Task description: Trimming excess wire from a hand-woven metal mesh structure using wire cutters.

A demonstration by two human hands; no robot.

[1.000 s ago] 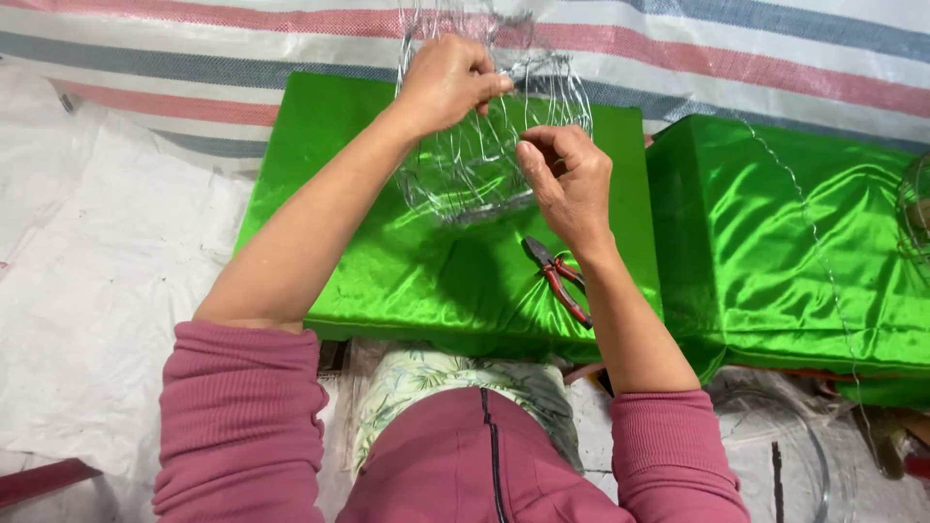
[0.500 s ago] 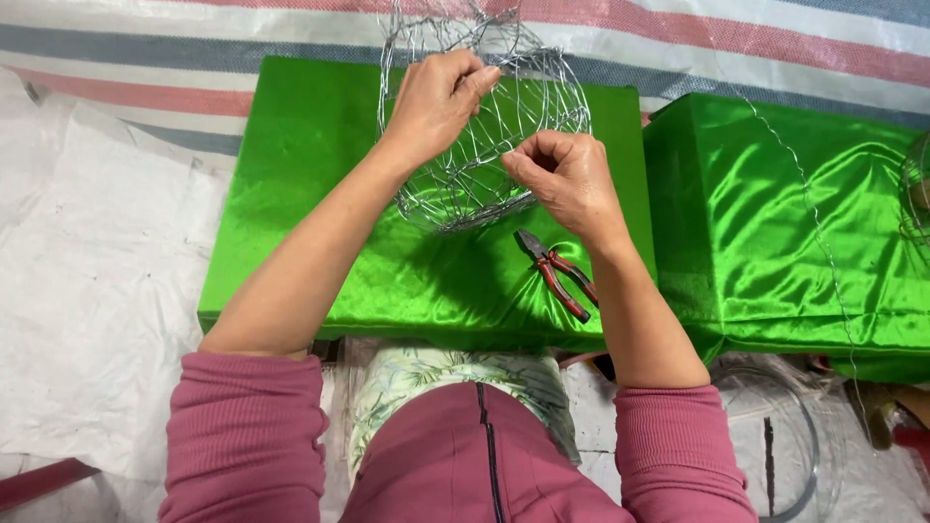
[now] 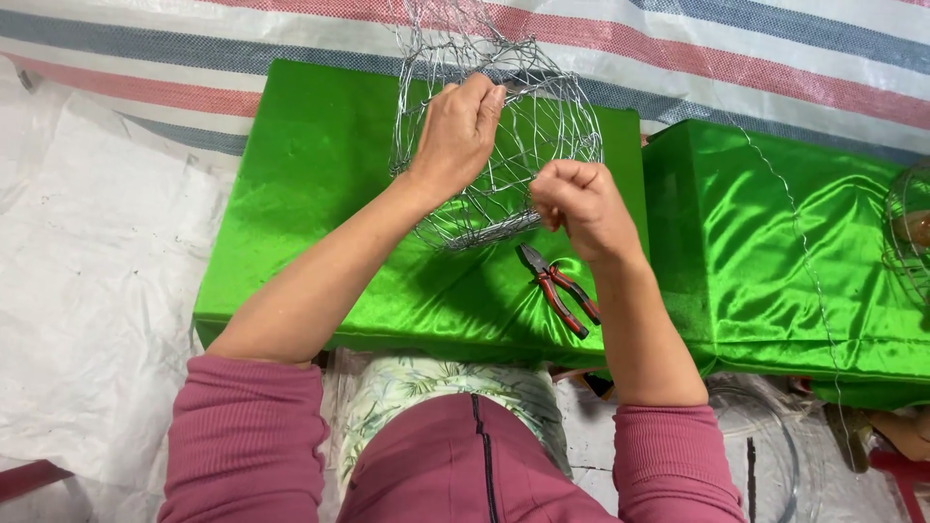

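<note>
– what sort of place is this?
– a makeshift craft workspace set up at floor level, not a proper workshop.
– what shows it?
– a striped tarp (image 3: pixel 736 58) in red, blue and white runs across the top of the frame, and white woven plastic sheeting (image 3: pixel 87 291) covers the ground at the left.
– any work surface?
– two low blocks wrapped in shiny green satin cloth (image 3: pixel 320 213), centre and right.
– tools?
– red-handled pliers (image 3: pixel 557 291) lie on the green cloth at centre, beside a half-made wire mesh basket (image 3: pixel 542 136). loose wire (image 3: pixel 809 261) trails down the right block, and wire hoops (image 3: pixel 775 465) lie at the lower right.
</note>
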